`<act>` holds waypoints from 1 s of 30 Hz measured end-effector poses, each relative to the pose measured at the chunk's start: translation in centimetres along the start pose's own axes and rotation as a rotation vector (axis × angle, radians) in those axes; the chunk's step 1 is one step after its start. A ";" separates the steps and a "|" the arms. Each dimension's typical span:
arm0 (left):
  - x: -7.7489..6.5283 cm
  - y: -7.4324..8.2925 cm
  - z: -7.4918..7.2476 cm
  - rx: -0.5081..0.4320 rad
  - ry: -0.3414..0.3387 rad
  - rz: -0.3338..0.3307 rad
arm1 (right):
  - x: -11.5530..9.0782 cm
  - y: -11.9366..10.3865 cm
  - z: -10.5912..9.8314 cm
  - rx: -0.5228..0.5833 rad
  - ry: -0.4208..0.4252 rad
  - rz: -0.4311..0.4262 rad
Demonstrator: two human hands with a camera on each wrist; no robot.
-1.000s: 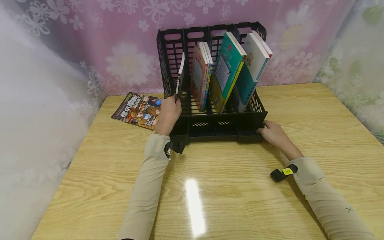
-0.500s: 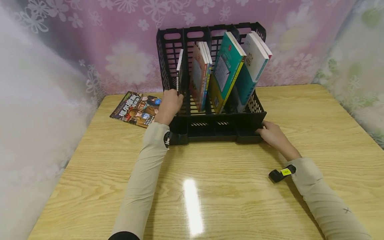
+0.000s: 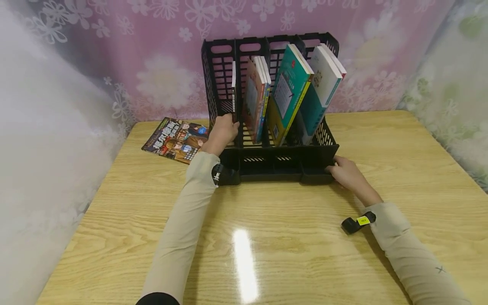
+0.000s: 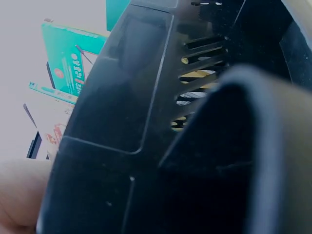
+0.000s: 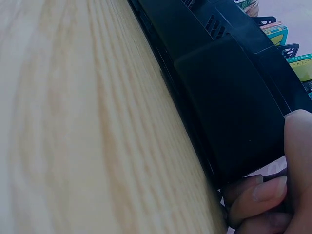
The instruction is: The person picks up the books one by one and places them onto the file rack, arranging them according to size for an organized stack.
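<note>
My left hand (image 3: 224,131) reaches into the leftmost compartment of a black book rack (image 3: 267,165) and pinches the lower spine of a thin dark book (image 3: 234,91). That book stands upright, close by the first divider. In the left wrist view only part of the left hand (image 4: 22,195) shows, behind the rack's front wall (image 4: 122,83); the book's lower end is hidden. At the front right corner, my right hand (image 3: 345,171) grips the rack. Its thumb and curled fingers (image 5: 265,190) sit around that corner in the right wrist view.
Orange-and-blue-spined books (image 3: 257,99), a green book (image 3: 291,93) and white-and-teal books (image 3: 322,91) lean in the other compartments. A comic-style book (image 3: 175,140) lies flat left of the rack on the wooden table (image 3: 297,241). A floral curtain (image 3: 160,55) hangs behind.
The thin dark book has gone from tilted to upright, shifting right toward the divider with my left hand. My right hand stays on the rack's corner.
</note>
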State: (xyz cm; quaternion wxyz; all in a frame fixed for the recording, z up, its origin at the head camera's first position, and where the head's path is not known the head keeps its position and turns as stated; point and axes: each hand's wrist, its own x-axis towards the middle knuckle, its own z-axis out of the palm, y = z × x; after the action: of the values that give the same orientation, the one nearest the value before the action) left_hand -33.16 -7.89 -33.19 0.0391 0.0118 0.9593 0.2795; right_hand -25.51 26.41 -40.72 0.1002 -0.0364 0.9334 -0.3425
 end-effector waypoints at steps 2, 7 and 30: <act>-0.2 -0.1 0.1 0.004 0.000 -0.005 | 0.0 0.1 0.1 -0.004 0.001 -0.001; -0.6 -0.6 0.1 0.016 0.055 0.035 | 0.0 0.1 0.1 -0.002 -0.007 0.005; -5.7 -12.7 -5.0 -0.413 0.571 -0.327 | -0.2 0.1 0.1 -0.012 0.002 -0.014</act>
State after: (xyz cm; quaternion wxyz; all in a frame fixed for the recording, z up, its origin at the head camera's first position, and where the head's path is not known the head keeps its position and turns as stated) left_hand -27.90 -21.56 -35.45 -0.1837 -0.2275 0.8443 0.4490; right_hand -25.32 26.45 -40.85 0.0969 -0.0430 0.9353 -0.3377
